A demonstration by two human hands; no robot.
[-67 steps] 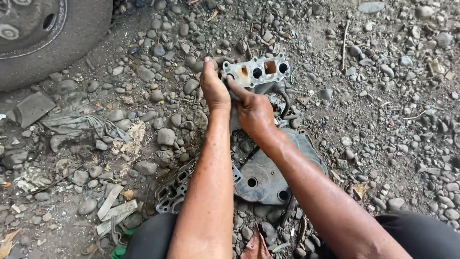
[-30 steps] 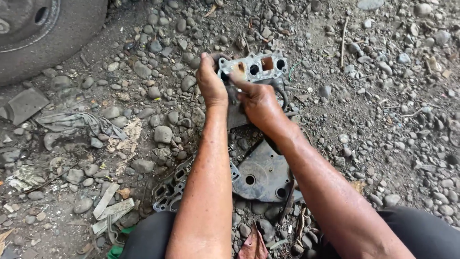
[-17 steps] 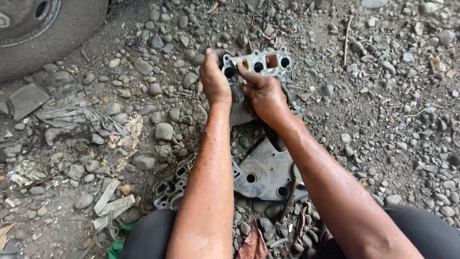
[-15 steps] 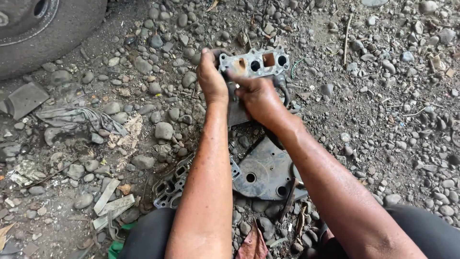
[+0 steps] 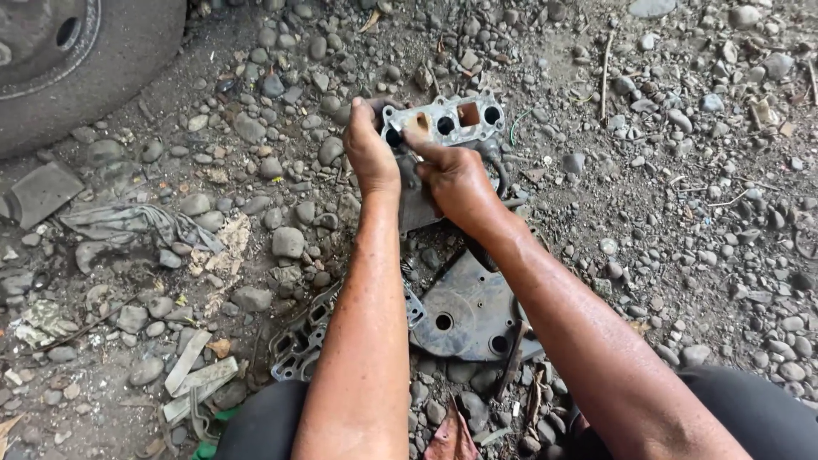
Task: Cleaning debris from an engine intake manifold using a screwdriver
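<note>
Both hands (image 5: 417, 166) grip metal casting (image 5: 452, 119) | lower half hidden | tyre (image 5: 81, 51) cropped

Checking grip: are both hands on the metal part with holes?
Yes, the left hand and right hand both grasp the metal part.

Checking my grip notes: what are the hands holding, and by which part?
Both hold the grey metal casting with holes: the left hand grips its left end, and the right hand pinches its lower edge near the middle.

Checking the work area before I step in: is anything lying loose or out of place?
Yes. Metal parts lie straight on the stony ground: a dark cover plate and a gasket beside the arms. Both hands hold a ported metal casting.
</note>
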